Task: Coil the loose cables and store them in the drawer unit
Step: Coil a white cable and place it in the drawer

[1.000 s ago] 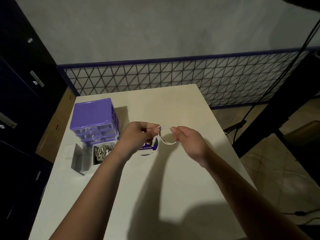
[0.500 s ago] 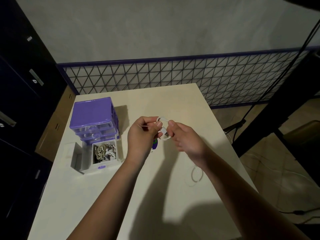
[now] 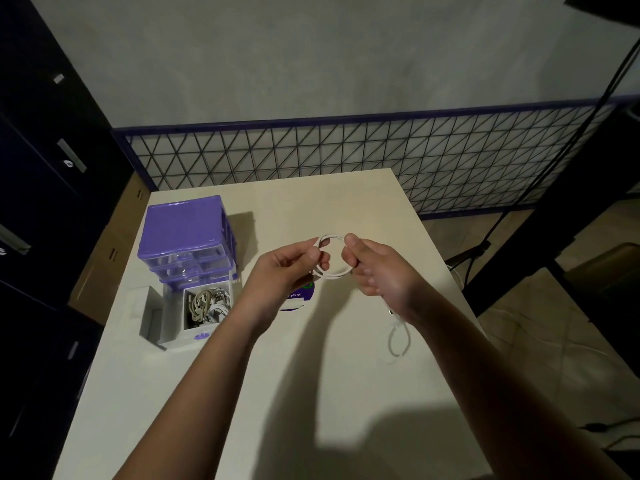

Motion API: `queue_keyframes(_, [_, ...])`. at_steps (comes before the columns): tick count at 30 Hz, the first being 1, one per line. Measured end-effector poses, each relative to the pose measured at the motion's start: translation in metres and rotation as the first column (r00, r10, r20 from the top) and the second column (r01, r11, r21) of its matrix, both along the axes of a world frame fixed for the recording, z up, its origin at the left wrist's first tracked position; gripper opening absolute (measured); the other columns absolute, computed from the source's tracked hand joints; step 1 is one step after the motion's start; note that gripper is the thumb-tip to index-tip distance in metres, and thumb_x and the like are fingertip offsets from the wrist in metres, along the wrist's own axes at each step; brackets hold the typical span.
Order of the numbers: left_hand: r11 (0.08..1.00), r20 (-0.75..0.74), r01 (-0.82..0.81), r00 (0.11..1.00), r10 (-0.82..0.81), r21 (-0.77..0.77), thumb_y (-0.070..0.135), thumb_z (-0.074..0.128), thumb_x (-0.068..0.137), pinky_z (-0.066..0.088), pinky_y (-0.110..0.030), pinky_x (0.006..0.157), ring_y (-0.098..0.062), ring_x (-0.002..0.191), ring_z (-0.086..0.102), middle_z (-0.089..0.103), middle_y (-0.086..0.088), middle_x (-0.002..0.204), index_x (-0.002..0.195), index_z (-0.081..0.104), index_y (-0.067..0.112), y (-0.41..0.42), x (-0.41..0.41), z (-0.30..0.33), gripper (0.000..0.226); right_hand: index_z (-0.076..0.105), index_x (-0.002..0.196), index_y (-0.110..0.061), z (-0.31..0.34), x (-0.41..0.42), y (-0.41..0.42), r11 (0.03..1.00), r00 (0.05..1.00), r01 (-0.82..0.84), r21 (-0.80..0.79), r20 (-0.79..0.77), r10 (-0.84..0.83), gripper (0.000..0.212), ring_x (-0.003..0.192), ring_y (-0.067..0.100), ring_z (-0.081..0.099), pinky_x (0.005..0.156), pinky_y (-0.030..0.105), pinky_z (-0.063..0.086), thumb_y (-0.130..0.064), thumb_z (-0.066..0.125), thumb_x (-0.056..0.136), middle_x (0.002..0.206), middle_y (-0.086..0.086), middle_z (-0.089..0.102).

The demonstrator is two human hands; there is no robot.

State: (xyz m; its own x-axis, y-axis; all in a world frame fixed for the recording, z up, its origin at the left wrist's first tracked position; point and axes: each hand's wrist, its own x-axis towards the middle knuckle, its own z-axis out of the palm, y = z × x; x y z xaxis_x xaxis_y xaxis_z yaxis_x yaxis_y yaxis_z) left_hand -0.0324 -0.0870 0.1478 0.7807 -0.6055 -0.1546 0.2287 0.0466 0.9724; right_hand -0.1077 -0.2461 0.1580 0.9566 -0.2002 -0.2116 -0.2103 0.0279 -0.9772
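Two hands above tabletop (image 3: 214, 403): left hand (image 3: 291, 268) and right hand (image 3: 375, 268) each pinch white cable (image 3: 334, 273), a small loop. Likely light, limp, springy; grip where strands cross. Tail trails right.

The drawer unit (image 3: 187, 240) stands left on the table (image 3: 294, 393), its open drawer (image 3: 204, 315) holding cables (image 3: 207, 303).

Two bare forearms reach in from the bottom edge, with no sleeves, watch, or rings visible on the left hand (image 3: 287, 268) or the right hand (image 3: 379, 268).
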Motion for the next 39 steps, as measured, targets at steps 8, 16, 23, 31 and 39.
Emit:
queue_keyframes(8, [0.994,-0.014,0.011,1.000,-0.009,0.106,0.022,0.061,0.091,0.051,-0.019,0.066,-0.015,0.065,0.047,0.069,0.001,0.086,0.101,0.074,0.008,0.004,0.004,0.002,0.022,0.044,0.069,-0.019,-0.005,0.005,-0.004,0.991,0.997,-0.025,-0.134,-0.073,0.015,0.039,0.052,0.009,0.017,0.045,0.020,0.014,-0.044,0.042,0.099,0.058,-0.008,0.022])
queue_keyframes(16, [0.987,0.015,-0.081,0.997,0.080,0.142,0.018,0.061,0.093,0.050,-0.021,0.064,-0.017,0.064,0.047,0.067,-0.005,0.080,0.090,0.076,0.012,-0.002,0.001,-0.002,0.016,0.050,0.071,-0.016,-0.011,0.004,0.002,0.983,0.999,0.029,-0.181,-0.029,-0.035,0.040,0.050,0.007,0.022,0.045,0.016,0.019,-0.043,0.042,0.100,0.055,-0.009,0.025])
queue_keyframes(23, [0.987,-0.097,-0.152,0.983,0.157,0.062,0.013,0.058,0.094,0.055,-0.020,0.065,-0.014,0.065,0.062,0.067,-0.005,0.076,0.091,0.073,0.010,-0.003,0.001,-0.002,0.016,0.067,0.089,-0.017,-0.010,0.002,0.001,0.995,0.999,0.020,-0.096,0.027,-0.018,0.033,0.050,0.006,0.025,0.047,0.017,0.020,-0.039,0.044,0.100,0.058,-0.010,0.029])
queue_keyframes(31, [0.999,-0.165,0.035,0.986,-0.037,-0.014,0.017,0.055,0.095,0.057,-0.027,0.075,-0.017,0.078,0.064,0.068,-0.002,0.083,0.094,0.069,0.010,0.002,0.004,0.005,0.016,0.049,0.077,-0.014,-0.009,0.008,0.001,0.994,0.999,-0.024,-0.103,0.031,0.028,0.033,0.048,0.004,0.026,0.045,0.014,0.023,-0.025,0.034,0.104,0.054,-0.011,0.030])
queue_keyframes(39, [0.922,-0.081,0.282,0.959,-0.270,0.266,0.042,0.051,0.096,0.052,-0.035,0.094,-0.027,0.099,0.066,0.071,-0.019,0.108,0.107,0.072,0.007,0.010,0.020,0.014,0.042,0.050,0.071,-0.023,-0.001,0.012,-0.012,0.800,0.964,-0.261,-0.540,-0.105,0.243,0.034,0.065,0.012,0.040,0.061,0.032,0.034,-0.032,0.039,0.102,0.068,-0.008,0.042])
